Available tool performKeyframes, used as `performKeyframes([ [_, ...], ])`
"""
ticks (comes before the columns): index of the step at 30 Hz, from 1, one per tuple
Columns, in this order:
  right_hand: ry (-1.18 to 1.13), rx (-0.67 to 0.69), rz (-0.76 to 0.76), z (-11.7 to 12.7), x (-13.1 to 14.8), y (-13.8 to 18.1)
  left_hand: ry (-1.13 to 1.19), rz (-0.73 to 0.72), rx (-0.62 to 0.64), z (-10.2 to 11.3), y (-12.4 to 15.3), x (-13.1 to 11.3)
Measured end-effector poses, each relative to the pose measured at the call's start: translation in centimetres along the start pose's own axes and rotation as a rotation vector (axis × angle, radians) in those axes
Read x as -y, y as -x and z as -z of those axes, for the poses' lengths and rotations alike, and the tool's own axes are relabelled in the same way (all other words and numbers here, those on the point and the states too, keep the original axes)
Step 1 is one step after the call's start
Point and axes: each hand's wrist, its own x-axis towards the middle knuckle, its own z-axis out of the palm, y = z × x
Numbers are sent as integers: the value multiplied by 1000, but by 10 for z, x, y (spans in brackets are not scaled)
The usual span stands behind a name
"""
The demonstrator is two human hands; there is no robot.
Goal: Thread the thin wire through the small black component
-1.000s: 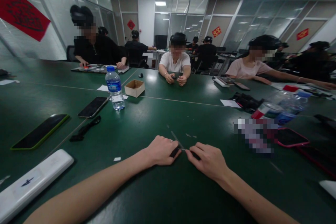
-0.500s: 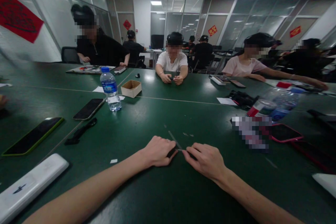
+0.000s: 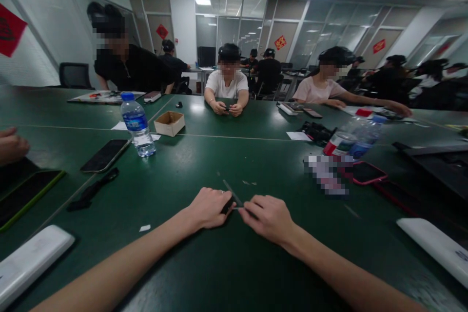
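Both my hands meet low over the green table, with their fingertips nearly touching. My left hand [image 3: 212,207] is closed, its fingers bent round a small dark object [image 3: 227,204] whose kind I cannot make out. My right hand [image 3: 268,217] is closed too, thumb and forefinger pinched at one end of a thin pale strip [image 3: 237,208] that bridges the gap between the hands. A longer, narrow greyish see-through strip [image 3: 231,190] slants away from the fingertips. Whether the two strips are joined cannot be seen. Small clear scraps [image 3: 249,183] lie just beyond.
A water bottle [image 3: 138,126], an open small box [image 3: 169,124] and a phone [image 3: 105,155] stand or lie left. On the right are more bottles [image 3: 345,136] and a pink-edged phone [image 3: 367,172]. White cases [image 3: 36,265] flank both forearms. Several people sit around the table.
My view has turned right, so the table things sit further left. My hands keep nearly the same pose around the strips. Another person's hand shows more at the left edge.
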Motion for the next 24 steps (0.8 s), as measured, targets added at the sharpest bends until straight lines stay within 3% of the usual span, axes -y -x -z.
performKeyframes([
  [4,27,59,-173,0,-27,0,17,-15,-30,0,0,0],
  [11,28,95,10,0,-20,-1,33,-31,-45,-1,1,0],
  [24,48,88,-7,-1,-21,-1,22,-21,-30,1,1,-2],
])
